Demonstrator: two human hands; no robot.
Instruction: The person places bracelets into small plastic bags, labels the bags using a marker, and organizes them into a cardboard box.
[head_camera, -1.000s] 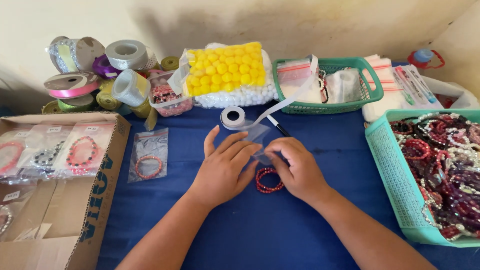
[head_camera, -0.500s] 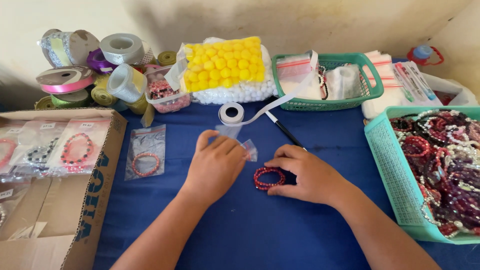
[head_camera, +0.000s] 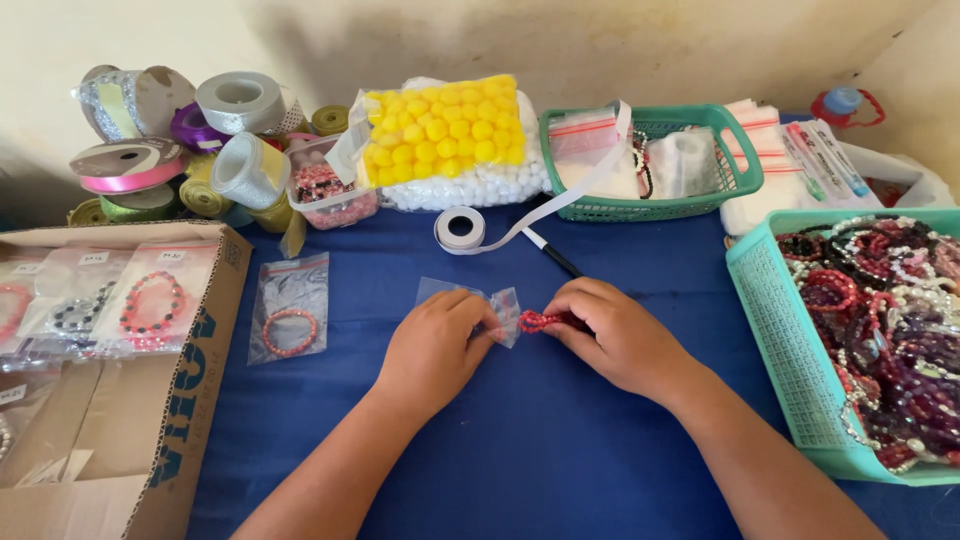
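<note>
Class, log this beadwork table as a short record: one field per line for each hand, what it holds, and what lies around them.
left hand: holds small clear bag open on blue tablecloth
right hand: pinches red bead bracelet at the bag's mouth
right side: teal basket of mixed bracelets
left side: cardboard box of bagged bracelets; one bagged bracelet beside it
back: ribbon spools, yellow pompoms, green basket

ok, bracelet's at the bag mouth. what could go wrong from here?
1. The red bead bracelet is squeezed narrow in the right hand; if it springs open it may miss the mouth of the small clear bag.
2. The left hand pinches the thin bag only at one side, so the mouth could fold shut or slip.
3. The white tape roll and its loose strip lie just behind and could snag.
</note>
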